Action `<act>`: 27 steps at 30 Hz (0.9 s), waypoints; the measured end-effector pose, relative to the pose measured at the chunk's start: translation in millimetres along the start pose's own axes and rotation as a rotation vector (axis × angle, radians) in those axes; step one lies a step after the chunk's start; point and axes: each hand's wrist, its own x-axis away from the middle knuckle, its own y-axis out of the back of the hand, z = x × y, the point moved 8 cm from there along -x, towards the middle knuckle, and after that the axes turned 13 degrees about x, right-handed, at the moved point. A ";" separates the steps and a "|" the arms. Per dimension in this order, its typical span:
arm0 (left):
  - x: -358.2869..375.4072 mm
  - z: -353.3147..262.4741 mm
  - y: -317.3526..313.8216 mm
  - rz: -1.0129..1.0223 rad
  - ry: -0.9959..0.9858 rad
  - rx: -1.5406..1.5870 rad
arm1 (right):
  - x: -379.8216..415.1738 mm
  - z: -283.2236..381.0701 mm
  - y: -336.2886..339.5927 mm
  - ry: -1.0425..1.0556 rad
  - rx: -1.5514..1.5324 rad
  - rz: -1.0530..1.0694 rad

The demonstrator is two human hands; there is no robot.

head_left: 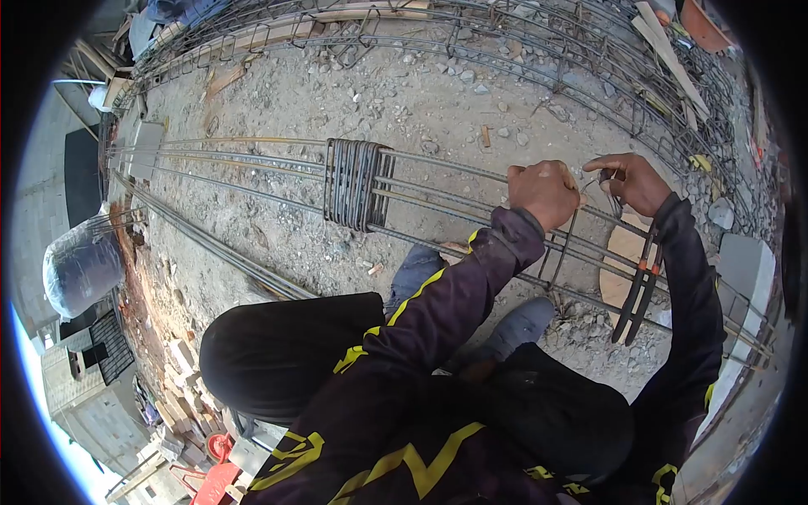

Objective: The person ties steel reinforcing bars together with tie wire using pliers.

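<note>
Head view shows me a set of long steel bars point(446, 194) running across the rubble-strewn ground from the left side of the picture to the right, just in front of the wearer's legs. A single stirrup point(565, 246) stands around these bars near the left hand point(539, 195). That hand is over the bars with its fingers curled under and out of my sight, so I cannot tell whether it grips anything. Just beside it I see the right hand point(637, 183), fingers bent, index finger reaching toward the left one. Thin strands that look like wire show at its fingertips, but I cannot tell how firmly they are held.

Close by on the right, a pair of pincers point(640, 295) with dark handles and orange marks rests across the bars, and a wooden board point(621, 252) lies beneath them. Left of the hands, a tight pack of stirrups point(355, 184) surrounds the same bars. Further left, a pale block point(147, 150) sits at their far end, and loose rods point(220, 246) slant across the ground. Along the top, I can make out a longer rebar cage point(471, 42).
</note>
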 end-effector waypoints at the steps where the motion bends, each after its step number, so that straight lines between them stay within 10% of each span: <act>1: -0.2 -2.1 -5.1 0.006 -0.021 0.001 | -3.5 -4.2 -6.5 0.045 0.043 -0.034; 6: -4.6 -0.2 -10.1 0.058 -0.016 0.050 | 2.0 -3.1 -12.6 0.003 0.076 0.014; 9: -2.0 -3.2 -5.1 0.037 0.009 0.007 | 6.8 -21.2 -24.9 -0.301 -0.457 0.076; 16: -1.6 -3.1 -2.9 0.016 0.006 -0.008 | 4.0 -6.6 -32.8 -0.233 -0.032 0.182; 27: -3.0 0.1 -5.4 0.030 0.009 0.005 | 26.1 -18.4 -63.3 -0.446 -0.494 0.610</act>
